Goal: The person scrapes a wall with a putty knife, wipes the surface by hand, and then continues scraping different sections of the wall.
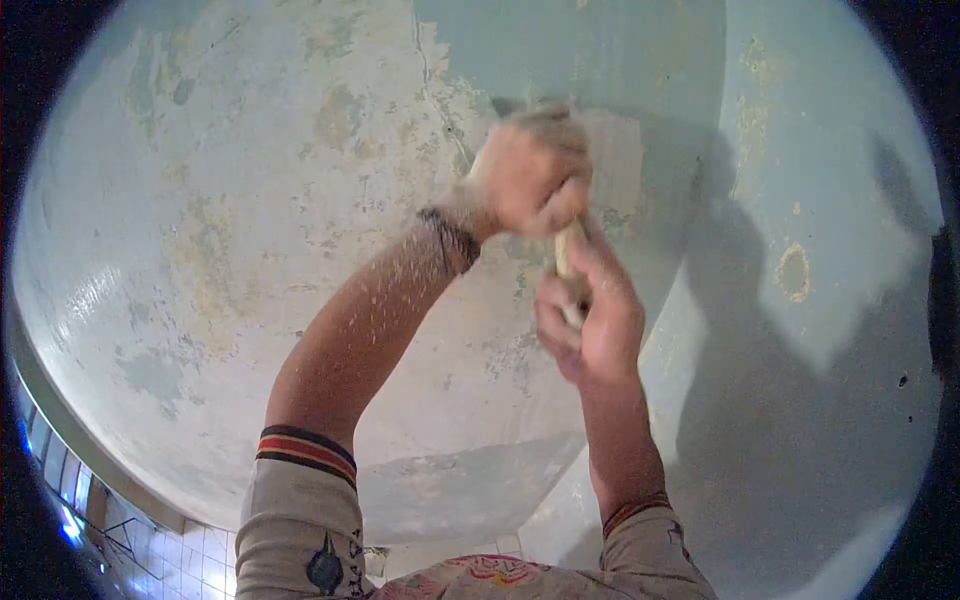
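Both my hands are raised to a wall (240, 260) with worn, patchy pale-green paint. My left hand (530, 175) is closed over the upper part of a scraper, blurred by motion, close against the wall. Below it, my right hand (600, 315) wraps round the scraper's pale handle (568, 252). The scraper's head is mostly hidden behind my left hand, so its exact contact with the wall cannot be made out. Pale flecks show around my left forearm, which has a dark band at the wrist.
A second pale-green wall (800, 290) meets the first in a corner on the right, with shadows across it. A crack (425, 70) runs down the patchy wall. At lower left are a tiled floor (195, 560) and a thin dark frame (122, 540).
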{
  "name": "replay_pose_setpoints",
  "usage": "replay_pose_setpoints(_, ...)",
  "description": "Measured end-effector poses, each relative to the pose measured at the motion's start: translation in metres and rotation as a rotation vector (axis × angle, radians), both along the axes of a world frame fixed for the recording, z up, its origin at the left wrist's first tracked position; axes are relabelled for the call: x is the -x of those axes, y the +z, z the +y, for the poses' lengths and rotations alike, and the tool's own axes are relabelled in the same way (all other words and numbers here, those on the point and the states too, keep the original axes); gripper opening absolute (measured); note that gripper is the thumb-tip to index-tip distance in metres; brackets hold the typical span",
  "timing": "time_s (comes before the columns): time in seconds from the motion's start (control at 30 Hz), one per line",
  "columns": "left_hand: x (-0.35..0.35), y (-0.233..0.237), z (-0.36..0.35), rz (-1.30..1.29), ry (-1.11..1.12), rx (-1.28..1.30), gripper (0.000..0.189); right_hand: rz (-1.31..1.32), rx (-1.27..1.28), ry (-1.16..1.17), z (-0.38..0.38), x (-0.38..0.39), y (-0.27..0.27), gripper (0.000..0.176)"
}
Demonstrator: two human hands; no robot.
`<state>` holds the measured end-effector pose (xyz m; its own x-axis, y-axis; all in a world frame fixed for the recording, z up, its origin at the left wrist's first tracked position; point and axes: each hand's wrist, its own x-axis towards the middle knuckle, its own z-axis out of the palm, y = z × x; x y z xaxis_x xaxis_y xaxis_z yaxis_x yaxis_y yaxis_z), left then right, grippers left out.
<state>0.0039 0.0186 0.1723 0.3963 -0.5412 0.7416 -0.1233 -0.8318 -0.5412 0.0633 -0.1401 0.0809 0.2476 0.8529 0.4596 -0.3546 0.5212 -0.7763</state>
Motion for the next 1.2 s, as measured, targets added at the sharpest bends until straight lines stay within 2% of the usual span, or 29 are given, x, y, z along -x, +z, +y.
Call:
replay_pose_setpoints(0.1, -0.003, 0.011, -0.008, 0.006, 0.072, 0.044, 0.023, -0.049, -0.016, -0.016, -0.001, -0.007, 0.013, 0.054)
replay_pose_setpoints(0.23, 0.008, -0.026, -0.010, -0.032, -0.002, 0.032, 0.023, -0.096, 0.127, -0.076, -0.009, 0.006, -0.005, 0.053)
replay_pose_setpoints(0.4, 0.013, 0.004, -0.003, 0.001, 0.035, 0.048, 0.023, -0.059, 0.048, -0.070, -0.003, 0.014, 0.014, 0.053)
replay_pose_setpoints(0.47, 0.012, -0.007, -0.005, 0.019, 0.018, 0.090, 0.023, -0.079, 0.028, -0.045, -0.002, 0.011, 0.004, 0.052)
replay_pose_setpoints(0.57, 0.012, -0.018, -0.005, 0.009, -0.002, -0.006, 0.025, -0.051, 0.071, -0.024, -0.004, 0.013, -0.010, 0.051)
replay_pose_setpoints(0.67, 0.014, 0.009, 0.002, -0.039, 0.003, -0.086, 0.026, -0.040, 0.011, -0.073, 0.007, 0.019, 0.018, 0.052)
replay_pose_setpoints(0.73, 0.016, 0.027, 0.002, 0.024, 0.021, 0.041, 0.028, -0.035, 0.010, -0.076, 0.004, 0.019, 0.028, 0.053)
replay_pose_setpoints(0.8, 0.019, 0.017, -0.004, 0.041, 0.047, 0.074, 0.029, -0.036, 0.014, -0.075, 0.003, 0.017, 0.022, 0.053)
replay_pose_setpoints(0.9, 0.017, -0.008, 0.000, 0.025, 0.019, -0.029, 0.029, -0.128, -0.017, -0.114, 0.003, 0.019, 0.002, 0.054)
replay_pose_setpoints(1.0, 0.012, 0.022, 0.006, -0.052, -0.049, -0.058, 0.026, -0.035, 0.007, -0.034, 0.002, 0.022, 0.025, 0.055)
replay_pose_setpoints(1.07, 0.006, 0.031, 0.004, -0.010, -0.034, -0.034, 0.026, -0.027, -0.033, -0.018, 0.005, 0.014, 0.033, 0.055)
replay_pose_setpoints(1.13, 0.006, 0.025, 0.001, 0.022, -0.022, -0.005, 0.026, -0.030, -0.067, -0.003, 0.006, 0.009, 0.026, 0.055)
replay_pose_setpoints(1.2, 0.014, 0.009, -0.003, 0.117, 0.057, -0.018, 0.033, -0.158, -0.080, -0.121, 0.008, 0.011, 0.006, 0.053)
